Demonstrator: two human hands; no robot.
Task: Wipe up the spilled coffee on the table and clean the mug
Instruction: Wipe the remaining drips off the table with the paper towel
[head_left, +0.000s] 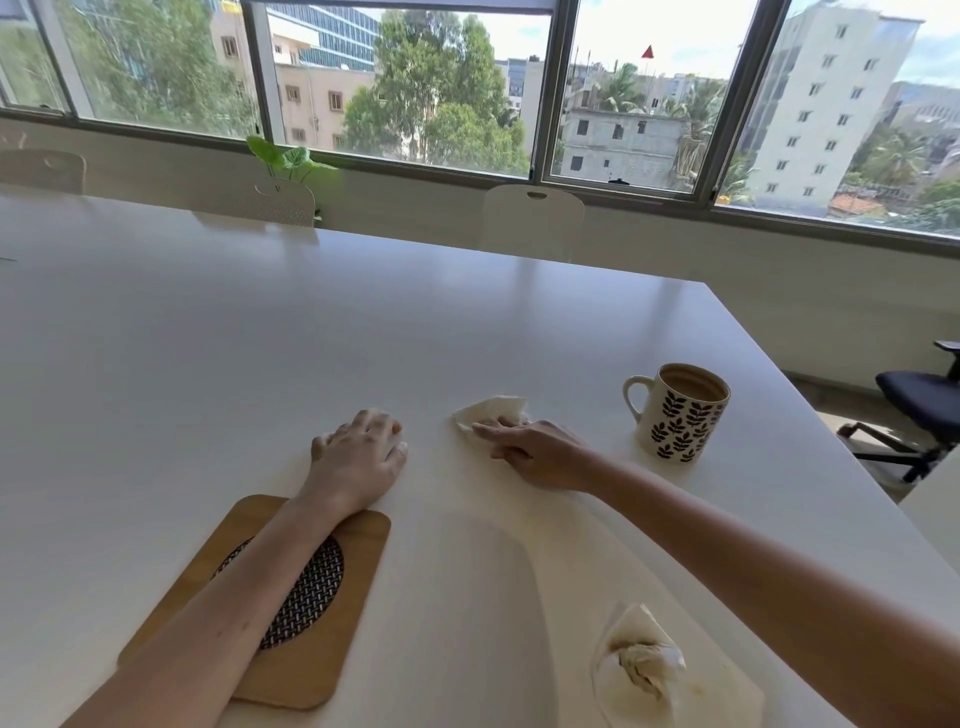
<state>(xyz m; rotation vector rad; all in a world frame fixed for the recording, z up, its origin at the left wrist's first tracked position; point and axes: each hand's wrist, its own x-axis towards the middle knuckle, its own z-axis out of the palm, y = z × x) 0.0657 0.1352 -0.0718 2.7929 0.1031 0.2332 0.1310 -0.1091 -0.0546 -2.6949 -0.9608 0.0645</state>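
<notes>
A person sat at a wide white surface (363, 322), seen from their own head looking down at both arms. At the left, a wooden trivet (291, 649) with a dark woven centre lay near the front edge, and the left forearm rested across it. The left hand (358, 452) lay just beyond the trivet, palm down on the surface with fingers loosely spread; its grip was released and held nothing, and it looked to be there to steady the body. To its right, a little apart, the right hand (535, 452) reached forward and pinched a white tissue (491, 413) against the surface, its grip grasping the tissue, most likely to wipe that spot. No coffee stain showed clearly there. Near the front edge, below the right arm, a crumpled tissue (641, 667) with brownish marks sat on a flat napkin, probably set aside after use. Farthest right, well clear of both hands, the mug (680, 415), white with dark leaf prints, stood upright with its handle turned left. It held coffee and looked not yet cleaned.
</notes>
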